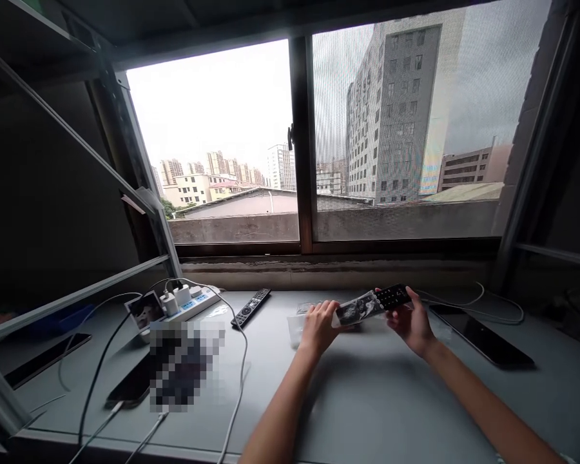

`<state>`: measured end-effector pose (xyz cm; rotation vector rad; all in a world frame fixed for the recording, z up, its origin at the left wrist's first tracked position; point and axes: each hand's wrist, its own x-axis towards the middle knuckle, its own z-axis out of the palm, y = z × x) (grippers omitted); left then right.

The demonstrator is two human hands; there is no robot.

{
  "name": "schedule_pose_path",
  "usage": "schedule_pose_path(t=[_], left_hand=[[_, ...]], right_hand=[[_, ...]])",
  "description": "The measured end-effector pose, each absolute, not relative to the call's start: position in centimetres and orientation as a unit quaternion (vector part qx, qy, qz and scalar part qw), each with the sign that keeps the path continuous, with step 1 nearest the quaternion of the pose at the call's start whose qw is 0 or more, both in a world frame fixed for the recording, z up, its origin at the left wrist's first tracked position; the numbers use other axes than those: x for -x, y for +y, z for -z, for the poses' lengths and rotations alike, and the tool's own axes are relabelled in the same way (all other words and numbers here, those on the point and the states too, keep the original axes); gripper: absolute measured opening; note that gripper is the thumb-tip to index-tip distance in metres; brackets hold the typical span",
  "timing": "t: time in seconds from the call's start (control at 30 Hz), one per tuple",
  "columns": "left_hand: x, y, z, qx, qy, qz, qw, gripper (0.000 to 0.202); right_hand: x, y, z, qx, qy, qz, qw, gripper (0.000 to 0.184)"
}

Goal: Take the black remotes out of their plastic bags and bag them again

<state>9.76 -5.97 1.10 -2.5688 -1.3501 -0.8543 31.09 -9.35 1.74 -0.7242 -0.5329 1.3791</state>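
Above the bench, my right grip clamps the black remote and my left grip pinches its clear sleeve, a sleeve-handling step, I judge, whose next move calls for steady holds at both ends.

The held remote is black dotted with white, the tabletop grey.

A slim black rectangular remote control with small pale key markings lies between the two grips, keys facing up, its bare end at the right hand's fingers and slanting slightly higher there; a crinkled, glossy see-through plastic sleeve extends from its keyed section to the left hand's fingers, dark beneath the glare, its contents unclear
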Motion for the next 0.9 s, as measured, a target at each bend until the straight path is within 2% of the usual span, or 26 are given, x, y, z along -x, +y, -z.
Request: schedule_pose_path(t=[0.13, 0.4, 0.63, 0.9], left_hand=[[-10.13, -6.12, -1.15, 0.853, -0.428, 0.286, 0.079, 0.033], [-10.30, -6.33, -1.56, 0.861, -0.437, 0.256, 0.053, 0.037], [-10.40, -6.67, -1.72, 0.857, -0.449, 0.245, 0.061, 0.026], [-10.15, -6.26, -1.52, 0.853, -0.434, 0.281, 0.069, 0.028]], right_hand=[[-31.13, -9.21, -1.37, 0.304, -0.236, -0.625, 0.679, 0.042], [-31.25, -8.91, -1.30, 0.316, -0.278, -0.645, 0.638, 0.035], [-30.81, -9.40, -1.78, 0.321, -0.324, -0.669, 0.587, 0.031], [-30.89, -9.86, -1.99, 0.326, -0.370, -0.659, 0.568, 0.034]])
